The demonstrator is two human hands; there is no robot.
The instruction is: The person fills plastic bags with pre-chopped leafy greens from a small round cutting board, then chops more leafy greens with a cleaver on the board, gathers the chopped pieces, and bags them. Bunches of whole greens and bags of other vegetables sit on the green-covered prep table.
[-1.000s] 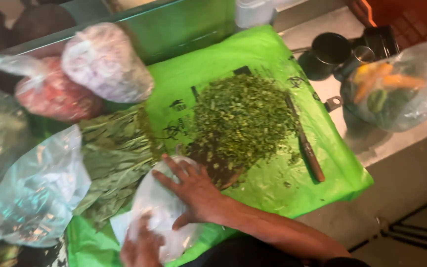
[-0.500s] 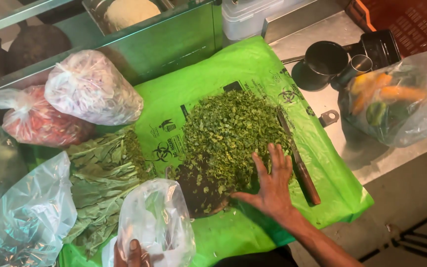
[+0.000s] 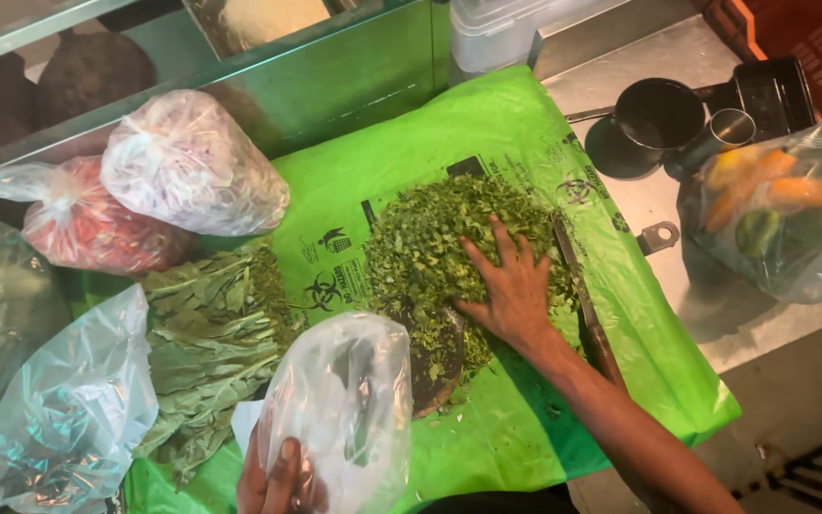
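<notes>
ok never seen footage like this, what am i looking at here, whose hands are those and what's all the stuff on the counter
There is no machine here. A person wears a camera on their head, so the one view looks down at their own two bare hands at a metal counter.

The right hand lies flat, fingers spread, on a heap of finely chopped green herbs. The herbs sit on a round board, mostly hidden, on top of a bright green plastic sheet. A knife lies just beside that hand.

The left hand, at the bottom edge, holds up a clear plastic bag.

Around them: a pile of uncut leafy greens, tied bags of reddish and whitish chopped food, more clear bags at the far left, a bag of mixed vegetables and small dark metal cups at the right.
</notes>
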